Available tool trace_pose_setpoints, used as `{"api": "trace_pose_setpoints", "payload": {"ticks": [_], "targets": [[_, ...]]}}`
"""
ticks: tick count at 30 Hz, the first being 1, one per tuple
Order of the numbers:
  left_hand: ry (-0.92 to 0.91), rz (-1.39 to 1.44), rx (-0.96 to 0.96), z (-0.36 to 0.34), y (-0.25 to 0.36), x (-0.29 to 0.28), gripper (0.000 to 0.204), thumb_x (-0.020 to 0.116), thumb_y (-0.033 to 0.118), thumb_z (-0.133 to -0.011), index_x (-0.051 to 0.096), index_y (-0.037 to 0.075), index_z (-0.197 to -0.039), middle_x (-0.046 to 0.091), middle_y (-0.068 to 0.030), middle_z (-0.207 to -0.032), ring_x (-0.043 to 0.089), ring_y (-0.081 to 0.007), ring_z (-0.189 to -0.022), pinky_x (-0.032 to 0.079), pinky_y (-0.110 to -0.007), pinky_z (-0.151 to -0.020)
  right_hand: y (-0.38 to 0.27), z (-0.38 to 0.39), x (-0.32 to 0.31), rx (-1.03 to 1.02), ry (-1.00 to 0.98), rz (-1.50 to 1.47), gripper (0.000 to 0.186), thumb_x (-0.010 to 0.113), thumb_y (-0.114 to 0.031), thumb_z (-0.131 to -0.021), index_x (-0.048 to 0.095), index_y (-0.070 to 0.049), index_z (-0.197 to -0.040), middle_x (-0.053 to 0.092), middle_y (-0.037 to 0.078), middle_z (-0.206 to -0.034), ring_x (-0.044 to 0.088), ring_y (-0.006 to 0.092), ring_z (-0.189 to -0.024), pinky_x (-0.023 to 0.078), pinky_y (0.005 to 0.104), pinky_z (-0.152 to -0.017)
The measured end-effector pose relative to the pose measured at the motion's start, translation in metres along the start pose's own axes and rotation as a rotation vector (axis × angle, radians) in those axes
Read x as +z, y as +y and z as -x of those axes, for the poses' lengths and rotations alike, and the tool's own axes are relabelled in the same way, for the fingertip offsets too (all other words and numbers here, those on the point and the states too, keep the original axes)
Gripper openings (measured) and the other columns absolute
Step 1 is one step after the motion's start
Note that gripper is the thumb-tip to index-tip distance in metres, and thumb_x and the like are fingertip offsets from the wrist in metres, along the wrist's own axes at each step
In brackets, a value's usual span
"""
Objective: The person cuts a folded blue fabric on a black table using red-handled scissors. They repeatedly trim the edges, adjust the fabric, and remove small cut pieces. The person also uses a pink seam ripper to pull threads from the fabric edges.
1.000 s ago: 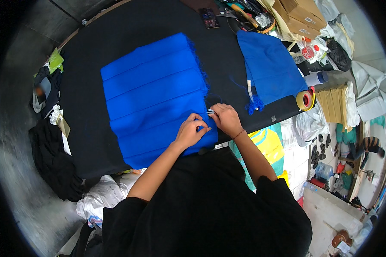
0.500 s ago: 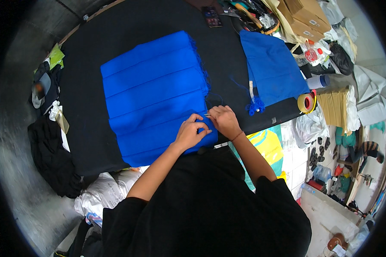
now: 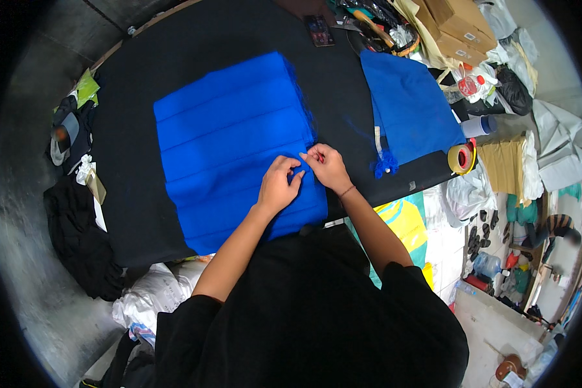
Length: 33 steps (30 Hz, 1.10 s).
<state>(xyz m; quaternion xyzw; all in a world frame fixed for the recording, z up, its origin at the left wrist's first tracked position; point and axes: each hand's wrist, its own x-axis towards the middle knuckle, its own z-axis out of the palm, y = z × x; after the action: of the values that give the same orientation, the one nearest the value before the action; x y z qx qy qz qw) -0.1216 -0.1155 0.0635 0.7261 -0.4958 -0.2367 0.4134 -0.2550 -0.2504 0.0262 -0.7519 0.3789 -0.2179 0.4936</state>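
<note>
A bright blue cloth (image 3: 229, 139) lies on the black-covered table, with parallel creases or seams across it and a frayed right edge full of loose threads. On its lower right part rests my left hand (image 3: 278, 185), fingers bent, thumb and forefinger slightly apart at the cloth. Beside it, at the frayed edge, my right hand (image 3: 330, 169) is closed in a pinch. A small reddish bit shows between its fingers; what it is I cannot make out. The two hands' fingertips nearly meet.
A second folded blue cloth (image 3: 410, 107) with a thread tuft (image 3: 386, 164) lies at the right. Near it are tape rolls (image 3: 461, 158) and a blue-lidded container (image 3: 478, 125). A phone (image 3: 319, 30) lies at the far side; cardboard boxes (image 3: 456, 29) stand beyond. Dark clothing (image 3: 81, 226) hangs left.
Both hands have moved a little away from me along the frayed edge. My left thumb and forefinger have opened from a loop. The metallic glint at my right fingertips no longer shows.
</note>
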Motion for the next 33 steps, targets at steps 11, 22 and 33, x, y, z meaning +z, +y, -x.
{"api": "trace_pose_setpoints", "payload": {"ticks": [11,22,33], "targets": [[0.159,-0.001,0.116,-0.013,-0.003,0.039,0.016,0.079,0.011,-0.09,0.076,0.004,-0.104,0.071,-0.0135,-0.094,0.068,-0.0303,-0.078,0.055,-0.041,-0.07,-0.036,0.005,-0.048,-0.175,-0.127,0.072,0.022,0.08,-0.017,-0.094,0.071,0.002,-0.097,0.067,0.012,-0.089,0.063,0.0217,-0.073,0.051,0.0353,-0.067],[0.037,0.146,0.052,-0.005,0.013,0.022,0.017,0.072,0.003,-0.093,0.076,0.002,-0.11,0.073,-0.0145,-0.091,0.07,-0.0266,-0.075,0.055,-0.037,-0.07,-0.023,-0.011,-0.033,-0.431,-0.048,0.591,0.022,0.07,-0.013,-0.095,0.067,0.0,-0.112,0.067,0.017,-0.105,0.067,0.0383,-0.099,0.054,0.0475,-0.087],[0.021,0.184,0.039,-0.006,0.014,0.022,0.019,0.07,0.001,-0.093,0.076,0.0,-0.111,0.074,-0.0152,-0.093,0.071,-0.0262,-0.075,0.056,-0.037,-0.07,-0.029,-0.015,-0.025,-0.438,-0.044,0.633,0.024,0.067,-0.016,-0.097,0.068,0.001,-0.114,0.068,0.018,-0.103,0.068,0.0377,-0.098,0.054,0.0469,-0.088]]}}
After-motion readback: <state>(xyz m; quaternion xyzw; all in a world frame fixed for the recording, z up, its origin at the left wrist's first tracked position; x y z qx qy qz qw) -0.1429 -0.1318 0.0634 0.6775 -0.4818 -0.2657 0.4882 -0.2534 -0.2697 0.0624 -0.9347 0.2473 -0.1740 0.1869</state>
